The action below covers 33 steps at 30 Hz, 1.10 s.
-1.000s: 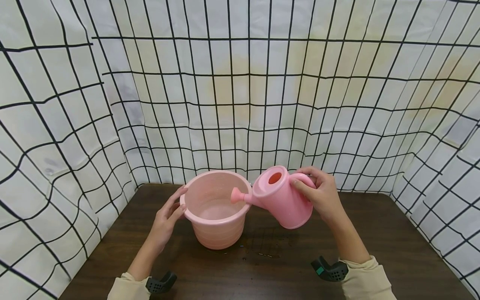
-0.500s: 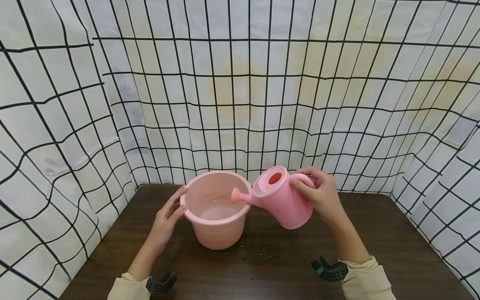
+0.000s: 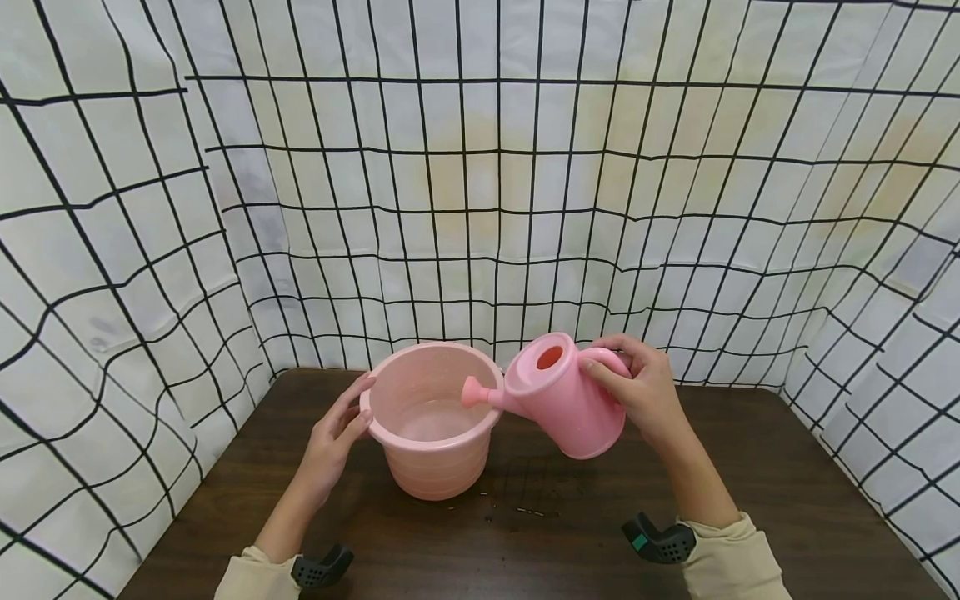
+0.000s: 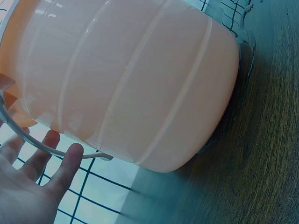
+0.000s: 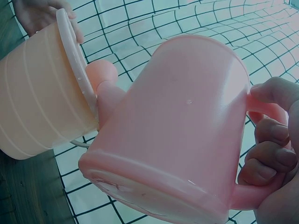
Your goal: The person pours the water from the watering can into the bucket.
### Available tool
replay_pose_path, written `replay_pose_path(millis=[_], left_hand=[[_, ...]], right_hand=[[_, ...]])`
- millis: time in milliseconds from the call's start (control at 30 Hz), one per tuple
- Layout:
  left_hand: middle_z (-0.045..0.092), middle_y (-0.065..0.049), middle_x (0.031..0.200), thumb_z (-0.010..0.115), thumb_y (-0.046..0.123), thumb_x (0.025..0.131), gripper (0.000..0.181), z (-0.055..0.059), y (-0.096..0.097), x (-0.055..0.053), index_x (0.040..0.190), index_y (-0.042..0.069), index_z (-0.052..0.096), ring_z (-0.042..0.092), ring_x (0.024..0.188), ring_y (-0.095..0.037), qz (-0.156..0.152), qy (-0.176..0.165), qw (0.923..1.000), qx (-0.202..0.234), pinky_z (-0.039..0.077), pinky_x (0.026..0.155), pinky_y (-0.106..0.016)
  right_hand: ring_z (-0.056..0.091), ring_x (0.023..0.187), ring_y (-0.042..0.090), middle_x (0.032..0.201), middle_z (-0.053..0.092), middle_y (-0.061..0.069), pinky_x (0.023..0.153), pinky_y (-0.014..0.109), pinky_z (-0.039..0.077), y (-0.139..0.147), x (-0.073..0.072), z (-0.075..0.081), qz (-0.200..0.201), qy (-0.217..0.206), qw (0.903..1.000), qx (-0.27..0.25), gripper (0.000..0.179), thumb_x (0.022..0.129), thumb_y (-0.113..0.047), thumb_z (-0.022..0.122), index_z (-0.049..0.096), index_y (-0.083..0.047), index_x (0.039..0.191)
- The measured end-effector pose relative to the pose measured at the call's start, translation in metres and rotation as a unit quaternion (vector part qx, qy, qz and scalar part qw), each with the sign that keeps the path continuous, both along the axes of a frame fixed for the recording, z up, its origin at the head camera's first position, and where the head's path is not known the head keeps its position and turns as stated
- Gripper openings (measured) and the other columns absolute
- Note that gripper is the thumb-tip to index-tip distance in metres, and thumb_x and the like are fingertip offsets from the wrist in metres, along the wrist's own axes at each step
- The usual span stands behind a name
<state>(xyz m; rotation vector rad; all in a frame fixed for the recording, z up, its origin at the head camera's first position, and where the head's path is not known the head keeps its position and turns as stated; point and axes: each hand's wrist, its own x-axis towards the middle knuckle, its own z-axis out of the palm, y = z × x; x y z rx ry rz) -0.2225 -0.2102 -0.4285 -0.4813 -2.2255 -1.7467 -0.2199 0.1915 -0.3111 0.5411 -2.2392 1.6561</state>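
Observation:
A pale pink bucket [image 3: 435,467] stands upright on the table, with a little shallow liquid seeming to lie at its bottom. My left hand [image 3: 333,437] holds its left rim; in the left wrist view, the fingers [image 4: 71,161] are spread near the thin bail handle [image 4: 46,148]. With my right hand [image 3: 641,383] I grip the handle of a pink watering can [image 3: 566,408], which is lifted and tilted left. Its sprinkler head [image 3: 474,391] hangs over the bucket's right rim. No stream from the spout can be made out. Curled fingers [image 5: 268,154] wrap the can's handle in the right wrist view.
The dark wooden table [image 3: 420,550] carries small wet spots [image 3: 532,511] in front of the bucket and can. White cloth walls with a black grid [image 3: 480,208] enclose the back and both sides.

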Motion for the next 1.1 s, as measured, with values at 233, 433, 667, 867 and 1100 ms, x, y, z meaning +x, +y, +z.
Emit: replay_pose_path(millis=[233, 433, 667, 867, 1100], left_hand=[[0.030, -0.008, 0.159, 0.045, 0.010, 0.101, 0.047, 0.0004, 0.0004, 0.0003, 0.148, 0.013, 0.039, 0.054, 0.118, -0.002, -0.001, 0.004, 1.0000, 0.001, 0.049, 0.087, -0.015], [0.030, -0.008, 0.159, 0.045, 0.010, 0.101, 0.048, 0.0006, 0.0003, 0.0004, 0.148, 0.013, 0.038, 0.054, 0.118, 0.000, 0.000, 0.004, 1.0000, -0.001, 0.049, 0.087, -0.015], [0.030, -0.008, 0.159, 0.045, 0.011, 0.101, 0.047, 0.0008, 0.0006, 0.0007, 0.148, 0.013, 0.039, 0.053, 0.118, 0.002, 0.000, 0.004, 1.0000, -0.001, 0.049, 0.087, -0.014], [0.031, -0.008, 0.158, 0.045, 0.010, 0.101, 0.047, 0.0009, 0.0006, 0.0007, 0.148, 0.012, 0.038, 0.053, 0.119, 0.000, -0.001, 0.005, 1.0000, 0.000, 0.049, 0.087, -0.015], [0.031, -0.007, 0.158, 0.044, 0.010, 0.101, 0.047, 0.0004, -0.0001, -0.0002, 0.148, 0.012, 0.038, 0.053, 0.119, 0.000, -0.003, 0.006, 1.0000, 0.001, 0.049, 0.088, -0.014]], right_hand=[[0.063, 0.071, 0.017, 0.081, 0.067, -0.006, 0.065, 0.032, 0.059, 0.0003, -0.0007, -0.0009, 0.001, 0.005, 1.0000, 0.001, 0.021, 0.088, -0.016, 0.070, 0.065, -0.005, 0.105], [0.062, 0.071, 0.017, 0.081, 0.067, -0.006, 0.065, 0.032, 0.059, 0.0003, -0.0006, -0.0008, -0.002, 0.006, 1.0000, 0.003, 0.020, 0.088, -0.016, 0.070, 0.065, -0.005, 0.105], [0.062, 0.071, 0.017, 0.082, 0.066, -0.005, 0.065, 0.031, 0.059, 0.0003, -0.0005, -0.0008, -0.001, 0.007, 1.0000, 0.001, 0.020, 0.088, -0.016, 0.070, 0.065, -0.004, 0.104], [0.062, 0.070, 0.017, 0.080, 0.066, -0.005, 0.064, 0.032, 0.059, 0.0000, -0.0005, -0.0006, 0.001, 0.010, 0.9999, 0.001, 0.020, 0.088, -0.015, 0.069, 0.065, -0.004, 0.104], [0.063, 0.071, 0.017, 0.080, 0.067, -0.006, 0.065, 0.032, 0.059, -0.0001, -0.0006, -0.0001, 0.001, 0.007, 1.0000, 0.004, 0.021, 0.089, -0.016, 0.069, 0.065, -0.005, 0.105]])
